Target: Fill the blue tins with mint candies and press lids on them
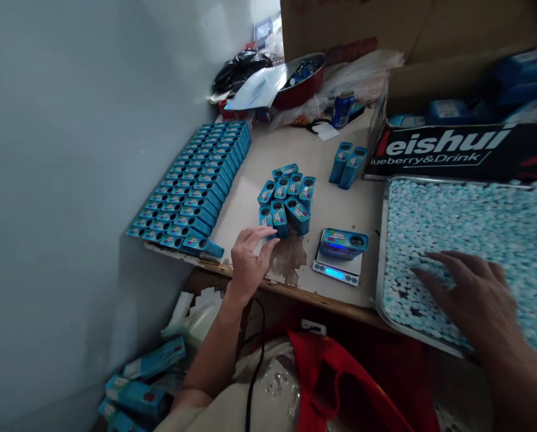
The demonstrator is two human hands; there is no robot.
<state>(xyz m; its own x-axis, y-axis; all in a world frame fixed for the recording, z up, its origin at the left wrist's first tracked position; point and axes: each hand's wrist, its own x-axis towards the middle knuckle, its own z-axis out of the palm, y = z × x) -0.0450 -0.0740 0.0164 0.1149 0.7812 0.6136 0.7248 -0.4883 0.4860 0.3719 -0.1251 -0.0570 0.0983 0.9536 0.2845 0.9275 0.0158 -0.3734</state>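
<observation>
Right hand over tray of pellets

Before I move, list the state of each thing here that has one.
Left hand: open, empty
Right hand: open, at the pellets
Scale: lit, loaded with one box
Tray: filled, small bare patches
Carton: open, holding packs
Can: upright
Left-side boxes: tight rows

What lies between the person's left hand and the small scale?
Only worn tabletop with a peeled brown patch lies between the left hand and scale, as the head view shows.
</observation>
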